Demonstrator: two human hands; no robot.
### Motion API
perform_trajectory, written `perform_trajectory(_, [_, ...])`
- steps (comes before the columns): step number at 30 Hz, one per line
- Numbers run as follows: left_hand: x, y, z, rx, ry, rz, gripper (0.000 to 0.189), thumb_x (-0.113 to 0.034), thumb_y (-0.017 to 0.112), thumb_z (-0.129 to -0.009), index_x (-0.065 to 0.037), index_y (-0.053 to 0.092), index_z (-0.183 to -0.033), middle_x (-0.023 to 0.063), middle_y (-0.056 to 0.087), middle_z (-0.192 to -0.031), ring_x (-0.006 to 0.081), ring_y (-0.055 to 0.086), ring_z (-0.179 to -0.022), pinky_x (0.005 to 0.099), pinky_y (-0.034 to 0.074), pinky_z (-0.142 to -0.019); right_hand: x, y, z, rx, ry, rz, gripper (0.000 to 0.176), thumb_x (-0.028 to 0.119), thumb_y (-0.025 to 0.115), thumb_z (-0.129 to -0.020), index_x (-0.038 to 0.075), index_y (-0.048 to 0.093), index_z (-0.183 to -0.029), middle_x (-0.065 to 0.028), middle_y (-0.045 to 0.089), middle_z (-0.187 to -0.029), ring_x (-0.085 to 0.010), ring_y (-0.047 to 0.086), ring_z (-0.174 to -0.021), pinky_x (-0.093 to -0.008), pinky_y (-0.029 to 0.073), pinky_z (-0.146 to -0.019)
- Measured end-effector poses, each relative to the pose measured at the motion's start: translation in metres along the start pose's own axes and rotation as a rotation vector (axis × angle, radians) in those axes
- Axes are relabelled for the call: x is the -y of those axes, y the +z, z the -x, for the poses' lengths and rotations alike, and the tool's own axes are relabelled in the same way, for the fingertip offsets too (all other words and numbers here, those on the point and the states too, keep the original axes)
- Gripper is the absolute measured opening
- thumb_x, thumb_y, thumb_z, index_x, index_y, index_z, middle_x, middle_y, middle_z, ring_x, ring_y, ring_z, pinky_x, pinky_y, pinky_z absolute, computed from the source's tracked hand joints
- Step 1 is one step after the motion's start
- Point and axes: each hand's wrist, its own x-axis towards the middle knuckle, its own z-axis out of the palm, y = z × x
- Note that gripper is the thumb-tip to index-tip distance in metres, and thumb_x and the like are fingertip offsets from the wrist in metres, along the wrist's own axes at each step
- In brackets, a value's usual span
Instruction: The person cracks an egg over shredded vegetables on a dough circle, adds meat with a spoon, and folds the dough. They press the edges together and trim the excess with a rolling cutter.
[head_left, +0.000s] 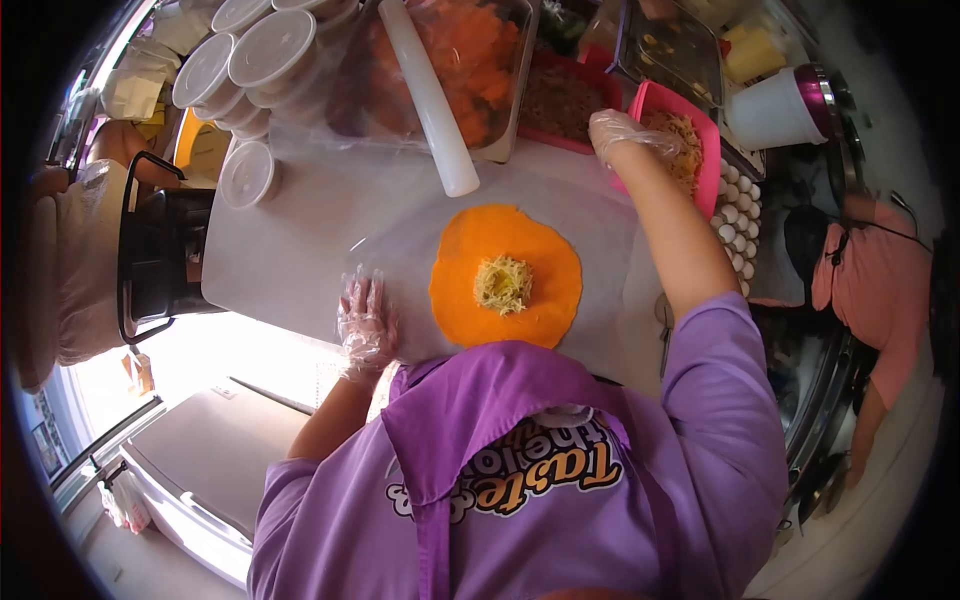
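Observation:
An orange round of flattened dough lies on a clear plastic sheet on the worktable. At its middle sits a small mound of pale shreds with a yellow spot on top. My left hand, in a clear plastic glove, rests flat with fingers stretched out, left of the dough. My right hand, gloved too, is at the left rim of a pink container of pale shreds. Its fingers are mostly hidden from this angle.
A white rolling pin leans across a clear tub of orange dough. Beside it is a red container. Stacked lidded tubs stand back left, with eggs at right. A person in pink is at far right.

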Motion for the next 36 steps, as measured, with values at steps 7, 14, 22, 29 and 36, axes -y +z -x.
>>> perform_trajectory(7, [-0.003,-0.004,-0.001,0.025,-0.025,-0.006,0.061,-0.027,0.056,-0.087,-0.008,0.034,-0.14,0.0188,0.034,-0.143,0.0384,0.025,-0.135,0.0533,0.016,-0.11,-0.014,-0.016,0.0,0.073,-0.006,0.037,0.027,-0.003,0.059,-0.073,-0.001,0.066,-0.099,-0.0181,0.062,-0.111,-0.0301,0.062,-0.102,-0.041,0.051,-0.084])
perform_trajectory(14, [-0.002,-0.003,0.0,0.033,-0.026,-0.014,0.058,-0.026,0.054,-0.088,-0.007,0.035,-0.139,0.0188,0.032,-0.144,0.038,0.024,-0.136,0.0528,0.016,-0.11,-0.009,-0.021,-0.003,0.14,-0.02,0.01,0.033,0.0,0.057,-0.078,0.001,0.064,-0.11,-0.0164,0.06,-0.118,-0.0327,0.059,-0.109,-0.0436,0.049,-0.09])
perform_trajectory(22, [-0.007,-0.008,-0.004,0.023,-0.014,-0.017,0.055,-0.029,0.051,-0.09,-0.006,0.037,-0.138,0.0193,0.032,-0.144,0.0381,0.024,-0.136,0.0529,0.016,-0.11,-0.006,-0.038,-0.005,0.134,0.046,0.009,0.046,-0.004,0.066,-0.072,0.005,0.061,-0.118,-0.0119,0.057,-0.124,-0.0272,0.057,-0.113,-0.0389,0.048,-0.092])
perform_trajectory(29, [-0.005,-0.008,-0.003,0.029,-0.009,-0.022,0.056,-0.03,0.05,-0.09,-0.005,0.036,-0.138,0.0202,0.033,-0.143,0.0404,0.024,-0.135,0.0529,0.016,-0.11,-0.016,0.009,-0.07,-0.183,0.03,-0.191,0.027,0.014,0.047,-0.088,0.003,0.063,-0.108,-0.0199,0.058,-0.118,-0.0365,0.057,-0.109,-0.0453,0.047,-0.091])
perform_trajectory(36, [-0.005,-0.01,-0.003,0.047,0.004,-0.024,0.058,-0.028,0.051,-0.088,-0.005,0.035,-0.139,0.0214,0.032,-0.143,0.0414,0.024,-0.135,0.0537,0.016,-0.11,0.026,0.018,-0.008,-0.105,-0.098,-0.218,0.027,0.01,0.046,-0.087,0.002,0.063,-0.107,-0.02,0.059,-0.116,-0.0359,0.058,-0.108,-0.0453,0.047,-0.092])
